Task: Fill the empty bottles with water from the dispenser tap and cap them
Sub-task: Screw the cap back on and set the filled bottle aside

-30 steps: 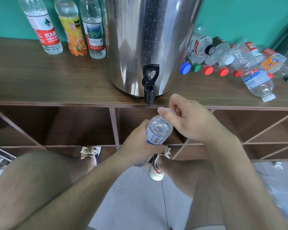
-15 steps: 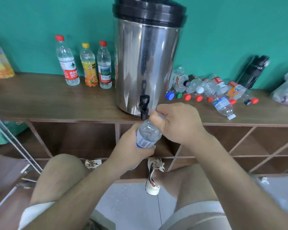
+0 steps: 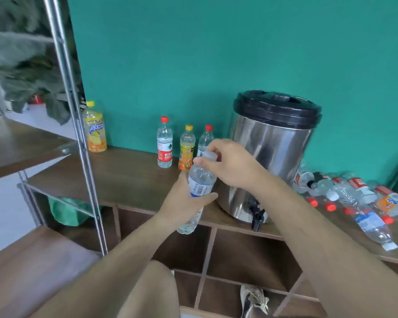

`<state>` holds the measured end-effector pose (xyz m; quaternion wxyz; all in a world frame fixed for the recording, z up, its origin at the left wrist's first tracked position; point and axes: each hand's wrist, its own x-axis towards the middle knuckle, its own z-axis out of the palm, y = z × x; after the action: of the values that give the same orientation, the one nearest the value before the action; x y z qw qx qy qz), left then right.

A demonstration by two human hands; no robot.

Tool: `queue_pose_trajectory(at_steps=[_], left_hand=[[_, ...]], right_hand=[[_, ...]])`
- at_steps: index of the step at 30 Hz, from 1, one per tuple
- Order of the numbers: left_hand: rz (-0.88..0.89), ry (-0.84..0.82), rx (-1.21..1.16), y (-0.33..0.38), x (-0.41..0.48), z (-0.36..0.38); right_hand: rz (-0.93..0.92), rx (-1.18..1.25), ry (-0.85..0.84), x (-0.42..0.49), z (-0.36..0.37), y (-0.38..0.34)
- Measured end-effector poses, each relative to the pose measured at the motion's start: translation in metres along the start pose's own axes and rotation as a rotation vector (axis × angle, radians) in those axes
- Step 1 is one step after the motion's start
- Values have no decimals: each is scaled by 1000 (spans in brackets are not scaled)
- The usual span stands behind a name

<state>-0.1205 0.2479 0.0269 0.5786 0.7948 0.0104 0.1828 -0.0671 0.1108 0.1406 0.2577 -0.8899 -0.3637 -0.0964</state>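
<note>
- A single wide-angle view, worn on the person's head, looks forward and slightly down, and both forearms run in from the bottom edge.
- Nearest the lens, at mid-frame, the left hand grips a bottle and the right hand pinches its cap.
- Beyond them the view faces the wooden counter, the steel dispenser right of centre, and the teal wall.
- The frame is tilted — the counter slopes down to the right, and a metal rack post leans along the left side.
- A shoe shows at the bottom edge, on the floor.
</note>
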Motion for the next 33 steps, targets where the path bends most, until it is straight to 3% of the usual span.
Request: queue_pose_trajectory(at_steps=[5, 16, 20, 29, 33], left_hand=[[-78, 58, -66, -28, 38, -43], [-130, 295, 37, -119, 154, -76], [-107, 321, 57, -144, 185, -86], [-134, 268, 115, -155, 207, -98], [-134, 350, 317, -135, 185, -101]], right_hand=[[19, 39, -64, 87, 40, -5], [48, 51, 8, 215, 133, 15], [-18, 102, -18, 232, 149, 30], [39, 106, 25, 235, 159, 35], [25, 86, 95, 210, 148, 25]])
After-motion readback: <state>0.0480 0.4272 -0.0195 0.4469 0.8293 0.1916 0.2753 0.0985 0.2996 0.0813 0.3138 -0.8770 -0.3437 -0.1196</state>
